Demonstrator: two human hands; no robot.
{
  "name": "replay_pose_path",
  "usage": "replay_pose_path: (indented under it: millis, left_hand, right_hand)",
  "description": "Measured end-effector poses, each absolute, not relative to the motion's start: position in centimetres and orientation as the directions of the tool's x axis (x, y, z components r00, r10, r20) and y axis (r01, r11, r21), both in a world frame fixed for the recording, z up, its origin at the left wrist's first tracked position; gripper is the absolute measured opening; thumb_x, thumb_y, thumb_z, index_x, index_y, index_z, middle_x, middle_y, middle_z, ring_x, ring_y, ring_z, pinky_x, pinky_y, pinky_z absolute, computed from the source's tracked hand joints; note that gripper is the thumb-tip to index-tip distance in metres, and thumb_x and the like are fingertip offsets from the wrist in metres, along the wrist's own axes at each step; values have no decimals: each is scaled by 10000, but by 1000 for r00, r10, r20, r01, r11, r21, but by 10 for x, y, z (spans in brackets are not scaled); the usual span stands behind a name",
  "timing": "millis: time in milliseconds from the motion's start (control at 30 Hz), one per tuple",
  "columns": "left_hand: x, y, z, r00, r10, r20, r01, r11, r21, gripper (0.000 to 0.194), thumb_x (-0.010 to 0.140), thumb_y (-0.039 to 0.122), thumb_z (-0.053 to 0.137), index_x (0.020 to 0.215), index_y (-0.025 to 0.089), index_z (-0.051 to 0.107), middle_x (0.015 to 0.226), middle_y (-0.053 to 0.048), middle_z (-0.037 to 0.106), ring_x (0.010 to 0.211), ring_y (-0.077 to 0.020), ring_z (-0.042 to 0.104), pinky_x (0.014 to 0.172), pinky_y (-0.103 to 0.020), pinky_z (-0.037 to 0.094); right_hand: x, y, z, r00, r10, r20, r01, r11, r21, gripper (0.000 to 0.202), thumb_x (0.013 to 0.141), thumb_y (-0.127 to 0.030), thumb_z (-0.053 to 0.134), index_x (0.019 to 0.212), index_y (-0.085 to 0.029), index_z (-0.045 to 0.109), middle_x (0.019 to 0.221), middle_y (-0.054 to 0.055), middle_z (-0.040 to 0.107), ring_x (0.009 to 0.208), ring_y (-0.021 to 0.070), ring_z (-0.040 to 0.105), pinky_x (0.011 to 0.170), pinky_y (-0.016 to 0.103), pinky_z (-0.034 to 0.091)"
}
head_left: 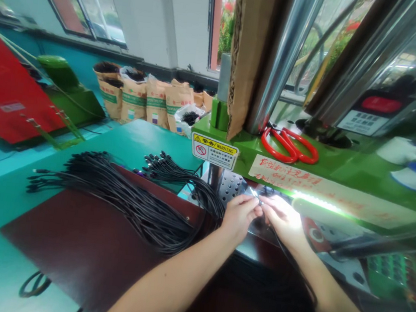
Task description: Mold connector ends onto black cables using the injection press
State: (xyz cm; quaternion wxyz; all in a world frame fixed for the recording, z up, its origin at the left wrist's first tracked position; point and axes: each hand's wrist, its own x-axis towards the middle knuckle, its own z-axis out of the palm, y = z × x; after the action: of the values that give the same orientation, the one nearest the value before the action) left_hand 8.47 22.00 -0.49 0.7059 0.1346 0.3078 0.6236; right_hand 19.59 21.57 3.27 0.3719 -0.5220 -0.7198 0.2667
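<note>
Under the machine's edge my left hand [240,216] and my right hand [284,219] meet, fingertips pinched together. Between them is the small end of a black cable [287,252], which trails from my right hand down along my right forearm. A bright, thin metallic bit shows at the fingertips; its exact shape is too small to tell. To the left, a big bundle of black cables [131,202] with plug ends lies across a dark brown board [80,256]. A second cable bunch [176,175] lies behind it, closer to my left hand.
A green machine [341,176] with metal columns [284,59] stands over my hands, a lit lamp strip [317,202] under its edge. Red-handled scissors [288,145] rest on it. Paper sacks [135,100] stand behind the green table [135,137]. A red machine [8,93] is far left.
</note>
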Motion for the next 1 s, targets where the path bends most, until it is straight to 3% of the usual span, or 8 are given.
replay_pose_path:
  millis: [1000]
  left_hand:
    - [85,218,-2,-1,966,-257,-758,167,631,271,480,243,767,613,98,581,523,1,537,504,-81,520,547,-232,428]
  right_hand:
    - [198,217,30,-172,970,173,511,238,-826,240,741,-339,507,836,-209,684,640,-7,521,484,112,490,501,257,463]
